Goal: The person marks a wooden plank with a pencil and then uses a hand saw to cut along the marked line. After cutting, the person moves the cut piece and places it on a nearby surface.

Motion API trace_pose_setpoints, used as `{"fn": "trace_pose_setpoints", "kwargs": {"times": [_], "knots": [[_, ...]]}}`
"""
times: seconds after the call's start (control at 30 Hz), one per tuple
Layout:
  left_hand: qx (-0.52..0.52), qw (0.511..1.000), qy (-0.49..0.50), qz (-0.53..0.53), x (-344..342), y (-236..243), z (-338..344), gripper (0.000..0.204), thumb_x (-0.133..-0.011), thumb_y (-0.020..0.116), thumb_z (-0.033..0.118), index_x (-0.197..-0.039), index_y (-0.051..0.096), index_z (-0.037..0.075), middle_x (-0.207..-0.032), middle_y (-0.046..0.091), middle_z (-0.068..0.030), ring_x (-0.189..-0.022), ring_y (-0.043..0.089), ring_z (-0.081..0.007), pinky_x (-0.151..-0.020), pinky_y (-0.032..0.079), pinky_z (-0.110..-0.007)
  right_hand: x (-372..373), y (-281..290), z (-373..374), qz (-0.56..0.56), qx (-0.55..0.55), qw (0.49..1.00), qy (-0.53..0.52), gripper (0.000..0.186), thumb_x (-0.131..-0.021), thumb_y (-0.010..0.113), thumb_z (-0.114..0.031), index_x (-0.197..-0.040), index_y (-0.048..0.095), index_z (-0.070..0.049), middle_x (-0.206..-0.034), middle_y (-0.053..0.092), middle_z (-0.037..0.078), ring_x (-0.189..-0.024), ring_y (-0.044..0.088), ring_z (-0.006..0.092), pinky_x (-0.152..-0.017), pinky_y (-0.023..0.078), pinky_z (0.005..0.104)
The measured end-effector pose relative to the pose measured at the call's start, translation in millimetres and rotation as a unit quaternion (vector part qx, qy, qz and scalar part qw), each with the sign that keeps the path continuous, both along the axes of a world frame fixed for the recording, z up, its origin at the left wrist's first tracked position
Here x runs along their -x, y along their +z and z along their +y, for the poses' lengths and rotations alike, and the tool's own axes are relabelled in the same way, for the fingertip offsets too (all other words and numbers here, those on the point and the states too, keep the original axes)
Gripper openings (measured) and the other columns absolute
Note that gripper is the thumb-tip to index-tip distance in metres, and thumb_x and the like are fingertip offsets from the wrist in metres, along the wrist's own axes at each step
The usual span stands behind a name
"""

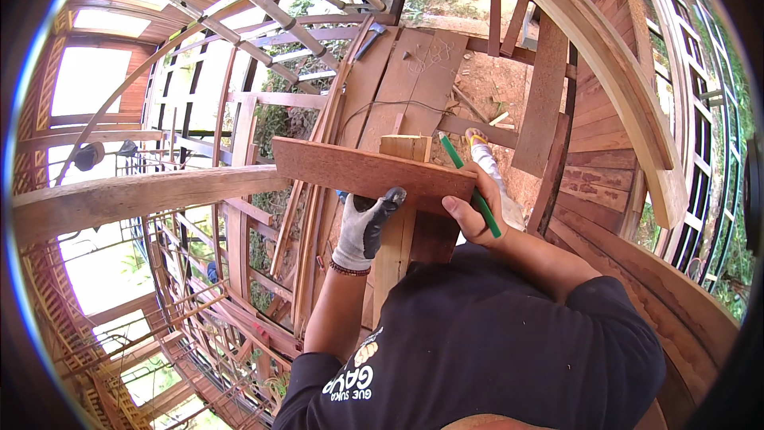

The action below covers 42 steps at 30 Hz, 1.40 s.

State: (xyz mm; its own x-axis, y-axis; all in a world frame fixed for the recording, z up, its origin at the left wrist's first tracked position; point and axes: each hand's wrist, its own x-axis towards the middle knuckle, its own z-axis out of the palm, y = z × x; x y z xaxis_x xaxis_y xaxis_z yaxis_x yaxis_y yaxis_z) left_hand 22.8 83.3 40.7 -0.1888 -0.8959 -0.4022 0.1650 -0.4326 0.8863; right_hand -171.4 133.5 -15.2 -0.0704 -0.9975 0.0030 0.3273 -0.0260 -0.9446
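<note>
A short, flat reddish-brown board (350, 166) is held up in front of my chest, slanting slightly down to the right. My left hand (362, 232), in a pale grey glove with dark patches, grips its lower edge near the middle, thumb on the near face. The bare right hand (475, 209) clasps the board's right end, its thumb pressed on the near face. A green pencil (486, 215) also sits in that hand, sticking out above and below it. Under the board, a pale timber (391, 259) is partly hidden by it and my shirt.
A hammer (370, 40) lies on planks (382, 72) ahead, near a dark cable (402, 102). One thick beam (143, 197) comes in from the left; another, curved beam (613, 64) arches on the right. Ladder-like metal frames (270, 16) stand far left. Gaps show bare ground (493, 84).
</note>
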Motion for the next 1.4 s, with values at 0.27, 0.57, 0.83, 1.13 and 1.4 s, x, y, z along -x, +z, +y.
{"fn": "trace_pose_setpoints", "kwargs": {"times": [0.27,0.57,0.83,1.13,1.4], "knots": [[0.001,1.0,0.002,-0.021,-4,-9,-1,0.039,-0.084,0.074,0.001,-0.118,0.057,0.002,-0.11,0.064,-0.0045,-0.101,0.061,-0.0126,-0.088,0.051,-0.027,10,8,-4,0.037,0.008,0.999,0.028,0.031,-0.085,0.068,-0.019,-0.103,0.052,-0.001,-0.089,0.058,0.002,-0.082,0.052,0.0088,-0.073,0.044,0.0263],[-0.028,0.999,0.016,-0.002,-7,-10,0,0.04,-0.083,0.073,-0.001,-0.119,0.055,0.0,-0.111,0.064,-0.0065,-0.099,0.063,-0.0132,-0.088,0.053,-0.028,7,1,-7,0.003,0.016,0.999,0.035,0.03,-0.087,0.068,-0.022,-0.101,0.051,-0.002,-0.087,0.056,0.001,-0.082,0.05,0.0078,-0.073,0.043,0.0256],[0.034,0.999,-0.01,0.001,-6,-10,-4,0.033,-0.085,0.072,0.002,-0.114,0.058,-0.002,-0.108,0.066,-0.0071,-0.097,0.064,-0.0136,-0.087,0.052,-0.028,6,3,-9,-0.017,0.012,0.998,0.054,0.03,-0.088,0.065,-0.017,-0.11,0.052,-0.001,-0.096,0.059,0.003,-0.089,0.053,0.0097,-0.08,0.045,0.0277],[0.067,0.997,-0.022,-0.014,-1,-1,0,0.024,-0.086,0.071,0.007,-0.108,0.065,-0.001,-0.105,0.067,-0.0053,-0.096,0.062,-0.0118,-0.086,0.049,-0.027,-3,-7,-2,-0.008,0.033,0.999,0.017,0.038,-0.09,0.062,-0.017,-0.12,0.049,0.001,-0.11,0.061,0.008,-0.103,0.055,0.0133,-0.09,0.045,0.0308],[0.037,0.998,-0.012,0.04,1,6,-3,0.035,-0.082,0.078,0.015,-0.11,0.065,-0.002,-0.102,0.068,-0.0049,-0.094,0.062,-0.0111,-0.083,0.048,-0.026,-14,-23,-4,-0.026,0.02,0.999,-0.036,0.048,-0.095,0.058,-0.032,-0.127,0.047,0.002,-0.116,0.061,0.013,-0.108,0.056,0.0187,-0.094,0.043,0.0338]]}}
